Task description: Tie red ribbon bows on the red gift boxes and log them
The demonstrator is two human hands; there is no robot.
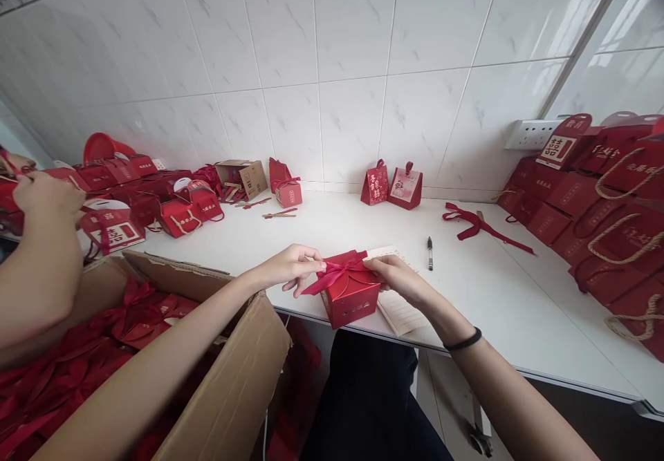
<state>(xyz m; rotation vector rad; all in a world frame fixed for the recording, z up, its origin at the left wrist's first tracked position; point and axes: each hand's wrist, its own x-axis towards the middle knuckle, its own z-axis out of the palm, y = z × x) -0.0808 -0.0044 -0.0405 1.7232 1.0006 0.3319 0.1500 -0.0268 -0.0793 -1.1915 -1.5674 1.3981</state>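
A small red gift box [354,303] sits at the front edge of the white table, with a red ribbon [332,278] tied in a bow across its top. My left hand [293,267] pinches the bow's left side between thumb and forefinger, the other fingers hanging loose. On the right side, my right hand [395,276] has its fingers closed at the bow's other end, against the box's top edge. Its fingertips are partly hidden. Partly beneath the box lies a notebook [402,312] with pale pages.
A large cardboard box [228,371] full of red ribboned boxes stands at my left. Beyond it a co-worker's hand [46,188] is at work among red boxes. Stacked red boxes [565,205] line the right side. A pen [430,253] and loose ribbons [469,222] lie on the table [342,226].
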